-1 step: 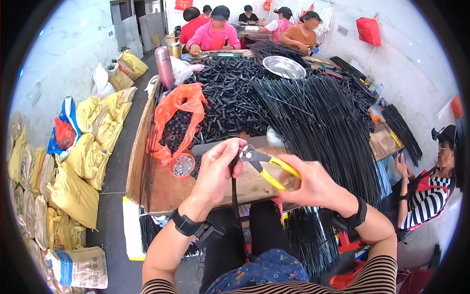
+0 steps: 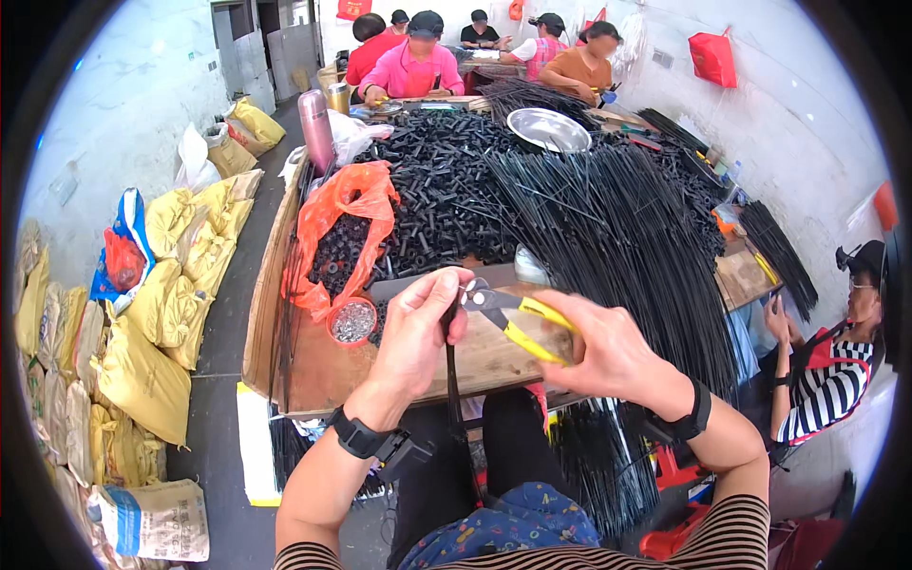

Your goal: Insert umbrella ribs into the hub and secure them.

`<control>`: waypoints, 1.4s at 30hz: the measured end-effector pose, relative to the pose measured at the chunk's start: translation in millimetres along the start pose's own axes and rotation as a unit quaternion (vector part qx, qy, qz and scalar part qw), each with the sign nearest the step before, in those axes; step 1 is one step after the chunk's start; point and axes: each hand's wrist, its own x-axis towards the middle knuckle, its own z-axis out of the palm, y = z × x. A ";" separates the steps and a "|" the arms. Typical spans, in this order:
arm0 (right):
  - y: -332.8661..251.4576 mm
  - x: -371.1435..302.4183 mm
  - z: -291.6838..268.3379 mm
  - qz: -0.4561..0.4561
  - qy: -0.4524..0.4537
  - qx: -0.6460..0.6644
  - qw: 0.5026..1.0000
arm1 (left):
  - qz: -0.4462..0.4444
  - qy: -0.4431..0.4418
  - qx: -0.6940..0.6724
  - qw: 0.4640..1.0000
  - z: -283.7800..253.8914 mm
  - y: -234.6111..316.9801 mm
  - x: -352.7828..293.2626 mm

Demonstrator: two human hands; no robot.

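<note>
My left hand (image 2: 416,328) pinches the top of a thin black strip (image 2: 454,380), which hangs down between my legs. My right hand (image 2: 608,351) is wrapped round the yellow handles of a pair of end-cutting pliers (image 2: 518,313). The pliers' metal head meets the strip's tip at my left fingertips; a tiny shiny bit shows there, too small to name. Beside my left wrist, a round orange tub (image 2: 352,321) holds small silvery metal pieces. Both hands are above the near edge of the wooden table (image 2: 323,380).
Short black tubes (image 2: 446,180) are heaped across the table, with long black strips (image 2: 617,237) on the right. An orange plastic bag (image 2: 309,228), pink flask (image 2: 316,128) and metal bowl (image 2: 549,130) stand around them. Yellow sacks (image 2: 142,380) line the left wall. Several people sit nearby.
The pliers and my right hand have shifted very slightly, with the handles tilted a little differently. My left hand keeps its pinch on the strip.
</note>
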 end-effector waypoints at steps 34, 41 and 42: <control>14.8 14.0 12.3 0.327 -0.355 0.544 0.686 | 0.015 -0.053 0.014 0.998 -11.0 2.7 -0.5; 25.2 23.9 1.5 0.306 -0.372 0.553 0.680 | 0.028 -0.053 0.067 0.996 -12.4 0.6 -1.7; 26.6 24.8 -0.5 0.306 -0.372 0.553 0.680 | 0.030 -0.060 0.076 0.995 -12.4 1.3 -2.4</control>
